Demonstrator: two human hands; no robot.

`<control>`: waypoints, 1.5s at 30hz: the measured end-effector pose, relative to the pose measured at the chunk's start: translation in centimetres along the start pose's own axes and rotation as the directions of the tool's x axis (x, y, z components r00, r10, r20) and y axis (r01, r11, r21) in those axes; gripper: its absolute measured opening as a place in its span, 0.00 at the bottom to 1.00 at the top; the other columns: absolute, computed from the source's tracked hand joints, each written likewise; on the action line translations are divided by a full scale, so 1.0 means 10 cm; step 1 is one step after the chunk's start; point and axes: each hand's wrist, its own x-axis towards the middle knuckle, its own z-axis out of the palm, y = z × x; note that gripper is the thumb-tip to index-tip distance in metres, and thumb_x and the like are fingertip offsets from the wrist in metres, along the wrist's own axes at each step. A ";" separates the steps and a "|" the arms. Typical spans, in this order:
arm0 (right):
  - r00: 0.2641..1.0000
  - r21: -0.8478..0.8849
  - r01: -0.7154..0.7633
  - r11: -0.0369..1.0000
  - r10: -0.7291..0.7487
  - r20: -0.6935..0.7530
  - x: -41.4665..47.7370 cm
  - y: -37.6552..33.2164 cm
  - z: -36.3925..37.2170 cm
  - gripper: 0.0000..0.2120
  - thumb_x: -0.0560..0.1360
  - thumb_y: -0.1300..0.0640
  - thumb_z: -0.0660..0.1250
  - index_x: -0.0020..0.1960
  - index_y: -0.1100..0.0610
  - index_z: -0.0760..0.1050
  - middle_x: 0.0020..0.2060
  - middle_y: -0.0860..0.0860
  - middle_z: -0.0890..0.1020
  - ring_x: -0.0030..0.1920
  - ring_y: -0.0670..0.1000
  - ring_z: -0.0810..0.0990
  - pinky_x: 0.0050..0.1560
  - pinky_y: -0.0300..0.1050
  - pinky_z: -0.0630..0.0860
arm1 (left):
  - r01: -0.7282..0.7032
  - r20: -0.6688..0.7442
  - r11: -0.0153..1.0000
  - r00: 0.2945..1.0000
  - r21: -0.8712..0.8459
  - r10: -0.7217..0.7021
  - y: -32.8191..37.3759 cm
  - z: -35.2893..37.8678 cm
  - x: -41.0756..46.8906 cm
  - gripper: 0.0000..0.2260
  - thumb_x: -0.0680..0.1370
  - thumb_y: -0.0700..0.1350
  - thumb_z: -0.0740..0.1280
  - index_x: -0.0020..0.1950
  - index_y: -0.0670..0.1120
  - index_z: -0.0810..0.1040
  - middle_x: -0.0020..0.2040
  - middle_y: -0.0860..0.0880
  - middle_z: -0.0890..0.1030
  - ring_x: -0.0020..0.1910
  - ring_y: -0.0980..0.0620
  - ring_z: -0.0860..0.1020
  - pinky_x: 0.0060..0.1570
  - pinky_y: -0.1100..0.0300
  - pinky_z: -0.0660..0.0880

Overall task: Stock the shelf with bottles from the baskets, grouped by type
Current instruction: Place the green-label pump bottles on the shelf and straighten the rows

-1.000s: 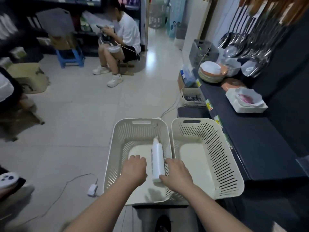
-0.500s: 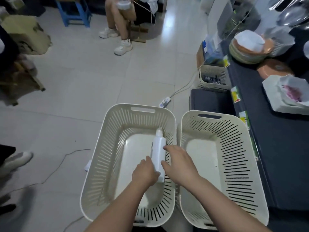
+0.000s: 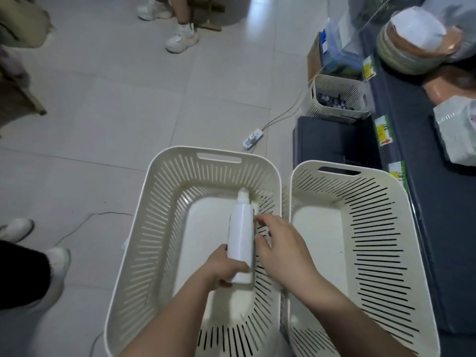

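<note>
- Holds the white bottle [image 3: 240,235] by its base end in the left hand [image 3: 224,270], thumb laid over the front and the other fingers curled beneath, mostly out of sight.
- Has the right hand [image 3: 283,249] on the opposite side, loosely spread, with fingertips [image 3: 260,220] at the bottle's right flank. Cannot tell whether touching or just beside; pinches nothing that shows.
- Finds the bottle lying flat in the left basket [image 3: 159,215], close along the wall on the right hand's side, with its lower half between the two hands.
- Reads the long axis as running straight away from both wrists, base in the left palm and cap [image 3: 244,195] pointing forward past the right fingertips.
- Judges the left hand the nearer and the one with the real hold. The lift probably calls for raising the base end first, clear of the rim, with the right hand steadying the middle.
- Has the right basket [image 3: 381,228] just to the right of the right hand, almost against the left basket.
- Sees the dark shelf [image 3: 450,215] farther right, beyond that basket. Takes it for the destination, so the bottle likely travels rightward across the right hand's side.
- Well ahead of the fingertips, notes a power strip [image 3: 253,137] on the tiled floor [image 3: 128,112], and a small basket [image 3: 334,112] of dark items.
- Farthest ahead, notes a stack of plates [image 3: 412,55] on the shelf to the right and someone's white shoes [image 3: 180,39] to the left.
</note>
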 end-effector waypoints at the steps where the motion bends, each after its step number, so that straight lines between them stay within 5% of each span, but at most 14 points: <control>1: 1.000 0.017 -0.007 1.000 0.007 0.002 0.02 -0.02 0.01 0.20 0.80 0.59 0.60 0.71 0.54 0.69 0.68 0.50 0.74 0.68 0.50 0.70 0.66 0.41 0.64 | 0.034 0.082 0.996 0.996 -0.078 -0.027 0.00 -0.10 -0.05 0.30 0.65 0.44 0.76 0.64 0.46 0.71 0.54 0.44 0.80 0.47 0.45 0.81 0.36 0.54 0.80; 6: 0.993 0.235 -0.120 0.965 0.120 0.017 0.14 -0.12 0.04 0.18 0.80 0.59 0.60 0.70 0.54 0.70 0.67 0.51 0.75 0.67 0.51 0.72 0.66 0.43 0.67 | 0.014 0.322 0.969 0.944 -0.246 0.068 -0.05 -0.47 -0.39 0.35 0.63 0.40 0.76 0.69 0.46 0.70 0.61 0.41 0.80 0.57 0.39 0.81 0.48 0.46 0.80; 10: 0.960 0.516 -0.270 0.813 0.271 0.076 0.26 -0.24 0.00 0.17 0.81 0.56 0.62 0.69 0.53 0.69 0.61 0.47 0.75 0.62 0.50 0.75 0.62 0.48 0.71 | -0.057 0.461 0.962 0.869 -0.265 0.178 0.15 -0.70 -0.73 0.35 0.65 0.38 0.75 0.70 0.46 0.69 0.65 0.41 0.78 0.62 0.39 0.77 0.55 0.43 0.78; 15: 0.891 0.893 -0.432 0.128 0.215 0.400 0.32 -0.32 -0.18 0.24 0.66 0.49 0.76 0.57 0.59 0.77 0.52 0.57 0.83 0.50 0.55 0.81 0.59 0.55 0.75 | -0.127 0.635 0.947 0.715 -0.294 0.293 0.50 -0.91 -1.12 0.36 0.68 0.36 0.74 0.74 0.43 0.65 0.69 0.37 0.73 0.66 0.37 0.73 0.58 0.40 0.75; 18: 0.924 0.932 -0.362 0.001 0.130 0.359 0.26 -0.41 -0.31 0.35 0.58 0.47 0.82 0.60 0.61 0.77 0.50 0.59 0.84 0.46 0.57 0.84 0.52 0.54 0.80 | -0.134 0.687 0.938 0.649 -0.320 0.327 0.66 -0.97 -1.31 0.36 0.67 0.38 0.76 0.73 0.41 0.66 0.67 0.37 0.74 0.65 0.38 0.74 0.59 0.40 0.75; 22: 0.963 0.982 -0.184 0.050 0.207 0.170 0.08 -0.59 -0.59 0.24 0.63 0.52 0.75 0.57 0.59 0.76 0.45 0.56 0.85 0.41 0.54 0.84 0.45 0.51 0.80 | -0.259 0.664 0.935 0.659 -0.242 0.354 0.92 -0.87 -1.60 0.35 0.64 0.43 0.80 0.68 0.42 0.71 0.65 0.40 0.78 0.63 0.41 0.77 0.64 0.44 0.73; 29: 0.919 0.959 0.148 0.240 0.325 -0.223 -0.56 -0.72 -1.19 0.34 0.61 0.53 0.77 0.66 0.50 0.72 0.51 0.56 0.84 0.43 0.52 0.85 0.36 0.43 0.78 | -0.554 0.532 0.832 0.705 0.000 0.469 1.32 -0.56 -1.98 0.39 0.64 0.45 0.79 0.71 0.46 0.65 0.66 0.43 0.77 0.65 0.42 0.76 0.66 0.40 0.69; 32: 0.857 0.919 0.254 0.302 0.371 -0.359 -0.89 -0.67 -1.38 0.36 0.62 0.56 0.80 0.68 0.48 0.71 0.53 0.56 0.84 0.51 0.56 0.84 0.41 0.46 0.80 | -0.665 0.541 0.745 0.649 0.062 0.534 1.43 -0.34 -2.14 0.34 0.65 0.45 0.79 0.68 0.47 0.71 0.63 0.44 0.79 0.62 0.42 0.78 0.64 0.40 0.72; 36: 0.750 0.839 0.352 0.416 0.411 -0.518 -1.41 -0.59 -1.58 0.27 0.66 0.62 0.76 0.58 0.42 0.72 0.48 0.52 0.84 0.49 0.50 0.84 0.47 0.48 0.82 | -0.799 0.569 0.566 0.567 0.203 0.595 1.57 0.02 -2.35 0.27 0.66 0.44 0.78 0.63 0.53 0.76 0.56 0.50 0.83 0.56 0.48 0.81 0.58 0.46 0.77; 40: 0.634 0.771 0.398 0.498 0.459 -0.623 -1.94 -0.46 -1.71 0.30 0.60 0.56 0.78 0.60 0.42 0.73 0.50 0.51 0.85 0.51 0.49 0.84 0.48 0.49 0.83 | -0.873 0.619 0.396 0.484 0.287 0.618 1.63 0.46 -2.57 0.27 0.65 0.44 0.78 0.62 0.58 0.76 0.53 0.54 0.83 0.51 0.54 0.82 0.54 0.49 0.79; 45: 0.488 0.703 0.446 0.554 0.508 -0.710 -2.66 -0.24 -1.83 0.26 0.67 0.65 0.77 0.58 0.45 0.73 0.49 0.52 0.85 0.49 0.48 0.85 0.42 0.43 0.82 | -0.936 0.730 0.218 0.353 0.277 0.586 1.59 1.10 -2.87 0.28 0.63 0.46 0.77 0.61 0.56 0.77 0.53 0.55 0.83 0.50 0.56 0.81 0.53 0.50 0.79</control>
